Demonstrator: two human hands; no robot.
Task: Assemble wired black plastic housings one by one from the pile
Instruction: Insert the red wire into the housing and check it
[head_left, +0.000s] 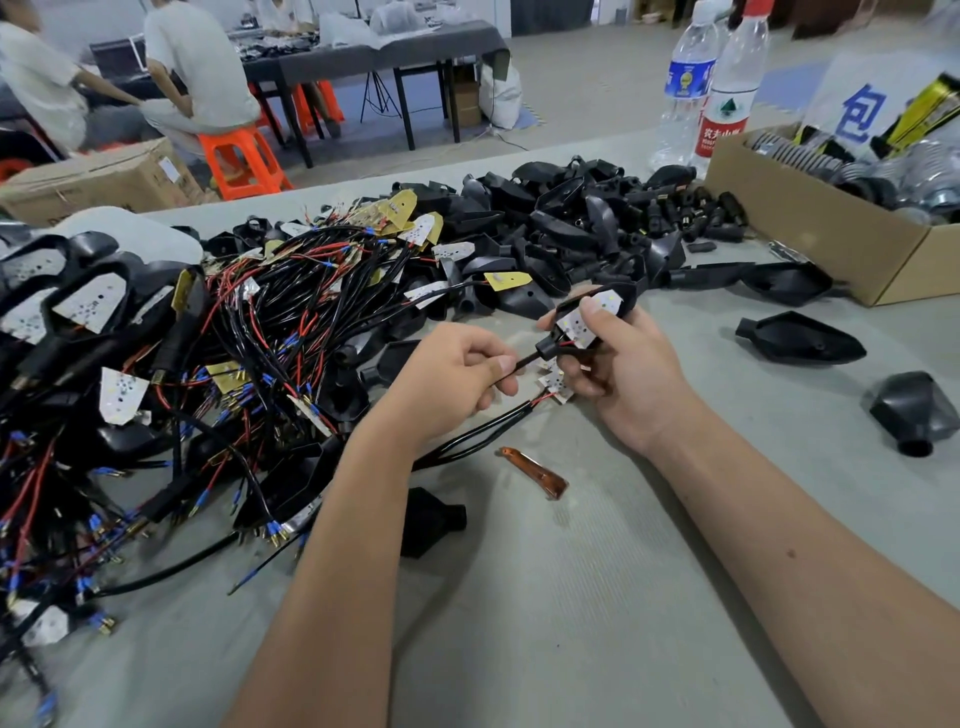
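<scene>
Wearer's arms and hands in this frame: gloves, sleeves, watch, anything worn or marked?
Nothing worn. The left hand and right hand are bare: no gloves, rings or finger cots show. Both forearms are bare up to the frame's bottom edge, with no sleeves, watch, wristband or strap in view. No cables, tape or tags are attached to them. The right forearm has one small dark spot; no other markings.

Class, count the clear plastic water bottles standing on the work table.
2, side by side at the far right edge: the blue-labelled clear plastic bottle, and the red-labelled clear plastic bottle to its right. None appear hidden.
</scene>
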